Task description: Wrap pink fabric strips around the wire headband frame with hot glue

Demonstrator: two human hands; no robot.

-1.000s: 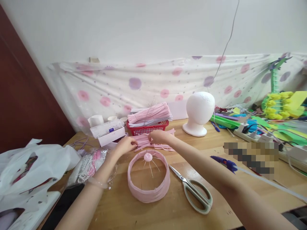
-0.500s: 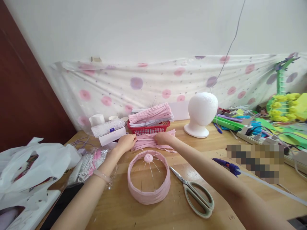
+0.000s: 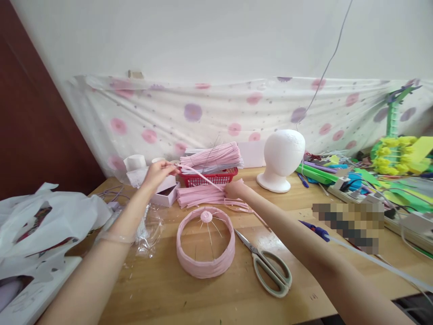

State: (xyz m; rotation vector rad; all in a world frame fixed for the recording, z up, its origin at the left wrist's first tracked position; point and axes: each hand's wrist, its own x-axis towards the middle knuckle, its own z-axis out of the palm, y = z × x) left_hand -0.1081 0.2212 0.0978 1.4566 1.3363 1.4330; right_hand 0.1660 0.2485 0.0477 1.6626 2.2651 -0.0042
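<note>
A pink paper-like strip [image 3: 207, 178] is stretched at a slant between my hands, its left end higher. My left hand [image 3: 159, 174] pinches that end between thumb and fingertips, in front of the red basket's left side. My right hand [image 3: 234, 189] is closed around the strip's lower part, beside a flat bundle of pink strips [image 3: 198, 197] on the table. Its fingertips are partly hidden. Nearer to me stands a pink fabric-covered ring [image 3: 205, 270] with thin wires and a small pink rosette [image 3: 206, 217]. Scissors [image 3: 270, 271] lie to the ring's right.
Behind the bundle, a red basket [image 3: 211, 179] carries more pink and white strips. A white foam head [image 3: 283, 155] stands right of it. A blue glue gun [image 3: 314, 230], power strips [image 3: 358, 198] and coloured craft pieces occupy the right. Plastic bags [image 3: 43, 230] and a white box [image 3: 166, 194] are left.
My left hand has risen up and left from the bundle, drawing out one pink strip. My right hand stays near the bundle's right end. The view has shifted slightly.
</note>
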